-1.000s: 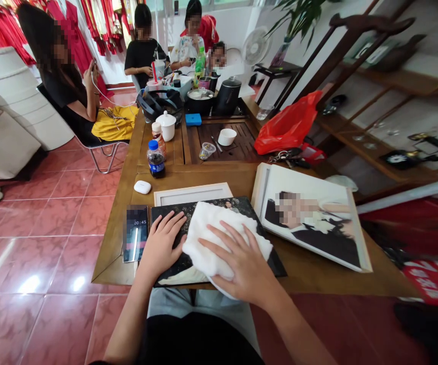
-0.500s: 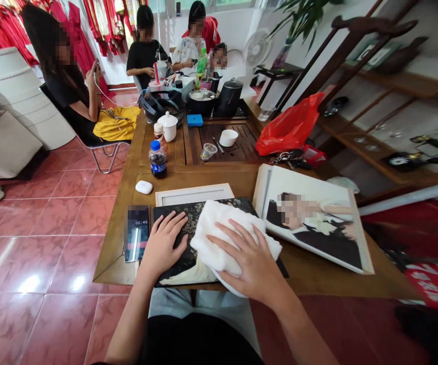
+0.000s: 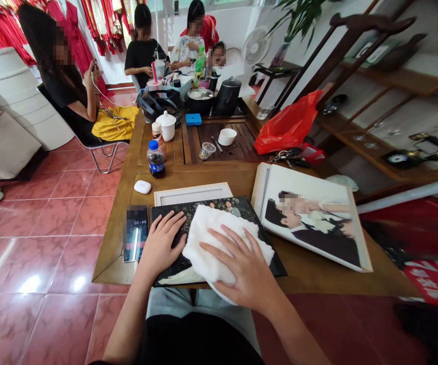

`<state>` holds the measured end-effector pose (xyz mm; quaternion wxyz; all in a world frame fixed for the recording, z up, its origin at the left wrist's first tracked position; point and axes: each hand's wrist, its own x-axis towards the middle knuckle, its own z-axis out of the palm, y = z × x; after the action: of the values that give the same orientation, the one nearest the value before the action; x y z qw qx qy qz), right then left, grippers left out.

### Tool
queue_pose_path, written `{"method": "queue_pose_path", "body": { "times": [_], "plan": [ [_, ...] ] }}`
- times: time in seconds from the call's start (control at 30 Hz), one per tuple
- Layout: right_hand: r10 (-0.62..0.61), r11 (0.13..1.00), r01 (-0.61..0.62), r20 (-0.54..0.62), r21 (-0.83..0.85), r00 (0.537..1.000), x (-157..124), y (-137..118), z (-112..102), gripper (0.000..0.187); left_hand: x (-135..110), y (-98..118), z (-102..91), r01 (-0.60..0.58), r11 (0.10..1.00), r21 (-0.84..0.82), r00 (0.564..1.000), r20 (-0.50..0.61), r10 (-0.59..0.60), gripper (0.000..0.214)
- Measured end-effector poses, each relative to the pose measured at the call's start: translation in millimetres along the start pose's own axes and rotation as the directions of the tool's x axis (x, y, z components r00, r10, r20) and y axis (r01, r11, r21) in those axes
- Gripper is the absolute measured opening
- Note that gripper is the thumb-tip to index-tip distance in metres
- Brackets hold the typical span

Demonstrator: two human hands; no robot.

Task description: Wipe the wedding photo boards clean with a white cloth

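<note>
My left hand (image 3: 162, 247) lies flat with fingers spread on the left part of a dark photo panel (image 3: 246, 209) at the table's near edge. Under my right hand (image 3: 245, 268) is a folded white cloth (image 3: 199, 229), pressed against the panel by the palm and outstretched fingers. The cloth covers much of the panel's middle; two small figures and a pale trailing shape show in its picture. Left of the panel is a phone (image 3: 135, 238) reading 00:46. Behind it lies a pale empty frame (image 3: 194, 193), partly hidden.
A framed couple's photo (image 3: 310, 223) leans over the right side of the wooden table (image 3: 114, 253). Farther back are a blue-capped bottle (image 3: 156, 162), a white earbud case (image 3: 142, 187), a lidded cup (image 3: 166, 126) and a red bag (image 3: 289, 124). Several people sit beyond.
My right hand and the cloth have slid slightly left and toward me, uncovering the small figures at the panel's top and more of its right side. My left hand stays in place.
</note>
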<state>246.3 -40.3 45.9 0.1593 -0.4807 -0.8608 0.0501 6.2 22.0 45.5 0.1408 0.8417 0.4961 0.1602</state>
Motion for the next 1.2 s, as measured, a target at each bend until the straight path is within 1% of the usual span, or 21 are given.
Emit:
{"method": "queue_pose_path", "body": {
  "times": [0.13, 0.27, 0.4, 0.6, 0.87, 0.97, 1.07, 1.2],
  "plan": [
    [0.037, 0.999, -0.038, -0.038, -0.031, 0.999, -11, 13, -2, 0.064, -1, -1, 1.3, -0.002, 1.000, -0.005, 1.000, -0.022, 0.002, 0.045],
    [0.094, 0.994, -0.099, -0.091, -0.055, 0.991, -23, 28, -6, 0.056, -1, -2, 2.1, -0.001, 1.000, -0.001, 1.000, -0.012, 0.001, 0.045],
    [0.117, 0.988, -0.129, -0.132, -0.085, 0.984, -27, 33, -10, 0.052, 0, -2, 2.2, 0.001, 1.000, 0.004, 1.000, -0.010, -0.001, 0.045],
    [0.099, 0.990, -0.108, -0.093, -0.092, 0.991, -16, 35, -10, 0.052, 0, -1, 2.1, 0.000, 1.000, 0.003, 1.000, -0.013, 0.000, 0.045],
    [0.136, 0.987, -0.143, -0.093, -0.077, 0.986, 27, 61, -6, 0.049, 0, -1, 1.2, 0.000, 1.000, 0.003, 1.000, -0.013, 0.000, 0.045],
    [0.153, 0.985, -0.159, -0.094, -0.070, 0.984, 38, 67, -5, 0.049, 0, -1, 0.6, 0.004, 1.000, 0.005, 1.000, -0.009, -0.004, 0.045],
    [0.142, 0.987, -0.149, -0.100, -0.065, 0.985, 37, 66, -4, 0.048, 0, -1, 0.9, 0.005, 1.000, 0.008, 1.000, -0.013, -0.005, 0.044],
    [0.090, 0.993, -0.097, -0.102, -0.063, 0.991, 19, 58, -3, 0.048, 0, -1, 1.9, 0.003, 1.000, 0.013, 1.000, -0.030, -0.003, 0.045]
  ]
}}
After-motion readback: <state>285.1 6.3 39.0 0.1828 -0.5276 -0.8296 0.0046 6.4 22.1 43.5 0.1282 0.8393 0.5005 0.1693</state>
